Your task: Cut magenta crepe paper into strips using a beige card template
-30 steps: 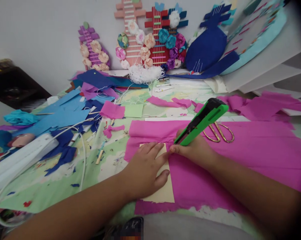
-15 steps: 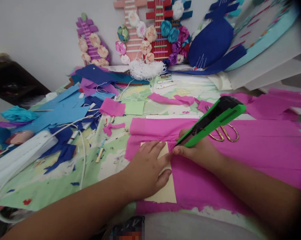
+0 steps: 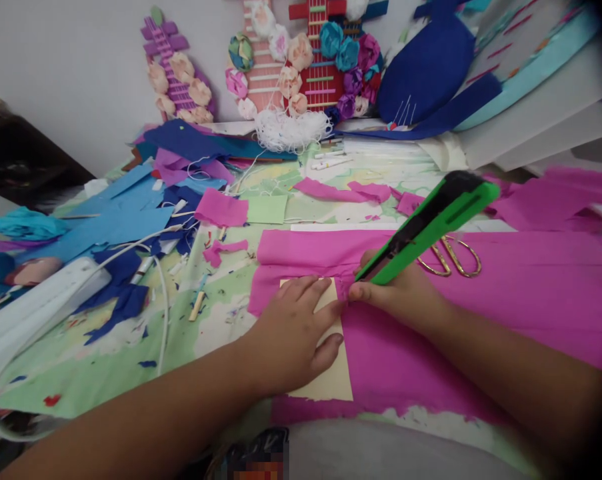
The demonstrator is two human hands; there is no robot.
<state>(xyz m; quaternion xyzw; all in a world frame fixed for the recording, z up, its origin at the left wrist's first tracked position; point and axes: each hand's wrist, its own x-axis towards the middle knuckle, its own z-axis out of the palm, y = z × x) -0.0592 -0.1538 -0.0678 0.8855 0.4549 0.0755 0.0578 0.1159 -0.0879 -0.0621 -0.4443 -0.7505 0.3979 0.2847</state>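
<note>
My left hand [image 3: 293, 337] lies flat with fingers spread on a cream card [image 3: 338, 383], pressing it onto a magenta sheet [image 3: 411, 373]. Wrapped round a green and black utility knife [image 3: 425, 227], my right hand [image 3: 401, 293] rests just right of the card's upper edge. The knife tilts, its handle end up to the right and its front end low by my thumb; the blade tip is too small to make out. Gold-handled scissors [image 3: 451, 260] lie on the magenta sheet behind my right hand, partly hidden by the knife and hand.
Blue paper scraps [image 3: 125, 223], a white power strip [image 3: 45, 310] and its cable are at the left. Decorated paper instruments [image 3: 321, 73] stand against the wall, with white string [image 3: 293, 130] before them. More magenta scraps [image 3: 555, 200] lie at the back right.
The knife and my right hand have shifted slightly up and right, away from the card's edge. My left hand stays on the card. The whole view has shifted a little.
</note>
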